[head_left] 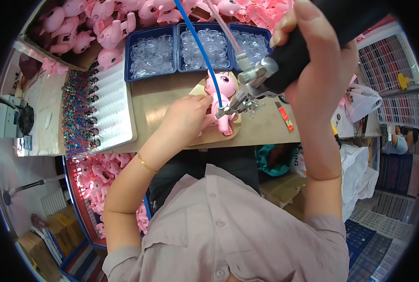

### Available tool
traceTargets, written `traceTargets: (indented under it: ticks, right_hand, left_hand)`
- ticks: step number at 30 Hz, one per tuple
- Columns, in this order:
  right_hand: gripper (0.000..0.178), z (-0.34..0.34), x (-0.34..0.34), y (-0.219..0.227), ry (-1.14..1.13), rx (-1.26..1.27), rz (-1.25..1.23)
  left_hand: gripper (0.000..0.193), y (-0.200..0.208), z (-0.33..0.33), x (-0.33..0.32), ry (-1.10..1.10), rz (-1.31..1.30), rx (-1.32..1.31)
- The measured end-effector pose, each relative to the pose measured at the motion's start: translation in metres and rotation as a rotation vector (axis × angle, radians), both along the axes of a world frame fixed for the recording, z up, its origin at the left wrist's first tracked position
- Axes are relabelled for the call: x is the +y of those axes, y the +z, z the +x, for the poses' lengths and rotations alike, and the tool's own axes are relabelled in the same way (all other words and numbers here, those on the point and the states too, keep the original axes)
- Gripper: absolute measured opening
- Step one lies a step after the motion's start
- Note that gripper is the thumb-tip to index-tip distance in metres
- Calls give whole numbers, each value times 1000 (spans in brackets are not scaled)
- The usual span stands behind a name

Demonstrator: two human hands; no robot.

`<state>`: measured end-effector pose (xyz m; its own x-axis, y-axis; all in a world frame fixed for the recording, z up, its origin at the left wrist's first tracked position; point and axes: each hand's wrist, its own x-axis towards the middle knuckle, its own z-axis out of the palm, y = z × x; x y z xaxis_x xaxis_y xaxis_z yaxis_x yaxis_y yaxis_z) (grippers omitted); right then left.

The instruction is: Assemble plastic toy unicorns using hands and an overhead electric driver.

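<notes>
A pink plastic toy animal [225,88] lies on a tan board [197,91] in front of me. Against its left side are the fingers of my left hand [187,115], closed round the body and holding it down. My right hand [323,61] is wrapped around a thick black screwdriver [288,60], which looks air-driven and is held at a slant. Its metal nose, with a blue hose [197,40] running to it, points at the toy's lower body. Whether the tip touches the toy, I cannot tell.
Three blue trays [177,66] of small clear plastic parts stand behind the toy, backed by heaped pink toy parts [110,33]. On the left are a white ribbed tray [113,105] and wired components [79,108]. A red cutter knife [284,117] lies right. Below-left sits a red crate [74,181].
</notes>
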<state>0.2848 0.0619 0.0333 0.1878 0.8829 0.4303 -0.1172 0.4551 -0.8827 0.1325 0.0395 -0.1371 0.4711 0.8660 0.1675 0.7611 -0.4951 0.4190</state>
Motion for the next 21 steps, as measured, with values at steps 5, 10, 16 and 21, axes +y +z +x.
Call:
traceTargets:
  ticks: [5,10,16,21]
  right_hand:
    - [37,-2,-1,-14,-41,-26,9]
    - [28,11,8,-38,83,-235,178]
    - [32,11,26,-36,261,-144,69]
    - [34,40,44,31,447,-55,150]
  left_hand:
    - [25,4,-2,5,-6,-125,7]
    - [25,8,0,1,5,-87,99]
    - [26,-1,-1,3,23,-127,98]
    - [23,-12,-30,33,-82,-213,-226]
